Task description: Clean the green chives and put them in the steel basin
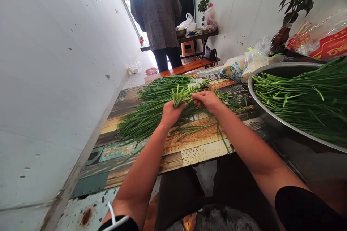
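My left hand (171, 112) is closed around a bunch of garlic chives (181, 95), whose pale cut stem ends point up and away from me. Just to its right, my right hand (207, 101) has thumb and fingers pinched together by the stems; what lies between the fingertips is too small to make out. Beneath and beyond both hands, a larger pile of garlic chives (148, 115) spreads over the wood-patterned table (200, 152), leaves toward the left. Loose trimmings (234, 99) are scattered to the right of my right hand.
A big metal basin (256, 103) of garlic chives stands at the right. Behind it are plastic bags (238, 66) and a potted plant (294, 1). A white wall (54, 79) runs along the left. Beyond a bench (187, 68), a person (155, 11) stands facing away.
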A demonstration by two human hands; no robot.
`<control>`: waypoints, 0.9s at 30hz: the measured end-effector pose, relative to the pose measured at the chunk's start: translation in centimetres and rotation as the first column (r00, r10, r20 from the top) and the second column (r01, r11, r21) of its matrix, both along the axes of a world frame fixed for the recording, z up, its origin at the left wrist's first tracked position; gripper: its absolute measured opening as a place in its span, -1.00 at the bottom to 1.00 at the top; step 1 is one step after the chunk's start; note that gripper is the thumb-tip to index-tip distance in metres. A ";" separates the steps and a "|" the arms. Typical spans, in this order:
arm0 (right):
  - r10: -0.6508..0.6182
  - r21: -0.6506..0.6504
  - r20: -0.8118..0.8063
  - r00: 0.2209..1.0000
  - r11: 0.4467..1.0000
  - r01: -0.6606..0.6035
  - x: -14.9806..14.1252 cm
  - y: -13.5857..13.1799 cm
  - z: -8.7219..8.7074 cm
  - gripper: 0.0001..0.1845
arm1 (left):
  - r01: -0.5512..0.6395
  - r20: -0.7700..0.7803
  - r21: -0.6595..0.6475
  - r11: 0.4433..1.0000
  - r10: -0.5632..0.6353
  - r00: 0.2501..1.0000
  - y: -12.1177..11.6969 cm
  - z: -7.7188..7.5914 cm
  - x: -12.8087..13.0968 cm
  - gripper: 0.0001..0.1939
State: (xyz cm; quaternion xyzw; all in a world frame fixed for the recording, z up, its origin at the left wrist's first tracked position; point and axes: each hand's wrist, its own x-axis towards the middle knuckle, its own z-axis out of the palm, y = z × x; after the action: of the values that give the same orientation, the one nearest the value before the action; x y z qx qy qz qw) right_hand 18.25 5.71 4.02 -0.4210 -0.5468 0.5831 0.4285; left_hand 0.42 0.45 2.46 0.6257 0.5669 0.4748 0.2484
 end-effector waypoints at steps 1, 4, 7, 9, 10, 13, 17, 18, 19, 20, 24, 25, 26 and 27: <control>-0.039 -0.013 -0.022 0.999 0.999 0.038 0.0 0.1 0.0 -0.72 | 0.008 -0.007 0.000 1.000 -0.008 1.000 0.0 0.0 0.0 -0.78; -0.140 0.022 -0.013 0.990 0.990 0.141 0.3 0.5 0.1 -0.70 | -0.001 -0.026 -0.008 1.000 0.001 1.000 -0.1 -0.1 0.1 -0.77; -0.296 0.132 0.091 0.951 0.950 0.284 1.1 1.1 0.2 -0.60 | -0.041 -0.023 -0.029 0.999 0.041 0.999 -0.1 0.0 0.1 -0.74; -0.431 0.263 0.232 0.872 0.891 0.371 1.7 1.5 0.3 -0.49 | -0.055 -0.005 -0.021 0.998 0.055 0.998 -0.1 0.0 0.1 -0.72; -0.484 0.328 0.320 0.815 0.863 0.384 2.0 1.7 0.3 -0.43 | -0.059 0.002 -0.007 0.998 0.059 0.998 -0.1 -0.1 0.0 -0.70; -0.531 0.467 0.572 0.625 0.837 0.284 2.6 1.8 0.3 -0.40 | -0.066 0.020 0.040 0.997 0.066 0.998 0.1 -0.3 -0.2 -0.67; -0.523 0.599 0.713 0.467 0.800 -0.018 2.7 1.2 0.5 -0.79 | -0.073 0.046 0.061 0.995 0.070 0.996 0.2 -0.6 -0.3 -0.66; -0.488 0.589 0.745 0.454 0.802 -0.103 2.7 1.0 0.5 -0.76 | -0.075 0.050 0.064 0.995 0.071 0.996 0.3 -0.6 -0.3 -0.67; -0.439 0.556 0.785 0.437 0.810 -0.186 2.7 0.8 0.6 -0.74 | -0.077 0.053 0.067 0.995 0.073 0.996 0.3 -0.5 -0.3 -0.67; -0.382 0.510 0.829 0.409 0.817 -0.269 2.7 0.7 0.6 -0.74 | -0.082 0.056 0.071 0.994 0.078 0.995 0.3 -0.4 -0.2 -0.67; -0.249 0.350 0.933 0.261 0.803 -0.482 2.8 0.6 0.6 -0.78 | -0.120 0.066 0.094 0.988 0.114 0.991 0.3 -0.3 -0.2 -0.68; -0.249 0.347 0.934 0.255 0.797 -0.495 2.8 0.7 0.6 -0.80 | -0.119 0.068 0.096 0.988 0.113 0.991 0.3 -0.3 -0.3 -0.69; -0.254 0.362 0.928 0.273 0.789 -0.496 2.7 0.7 0.5 -0.81 | -0.112 0.070 0.092 0.989 0.106 0.992 0.3 -0.3 -0.3 -0.69; -0.260 0.394 0.910 0.323 0.783 -0.481 2.7 0.6 0.6 -0.82 | -0.102 0.069 0.086 0.991 0.096 0.993 0.3 -0.4 -0.3 -0.69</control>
State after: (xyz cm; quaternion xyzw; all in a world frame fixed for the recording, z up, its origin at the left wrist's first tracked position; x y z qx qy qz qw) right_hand 20.91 6.35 4.60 -0.4732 -0.8743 0.0488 0.0965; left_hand 0.09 0.78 2.09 0.5915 0.5670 0.5315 0.2148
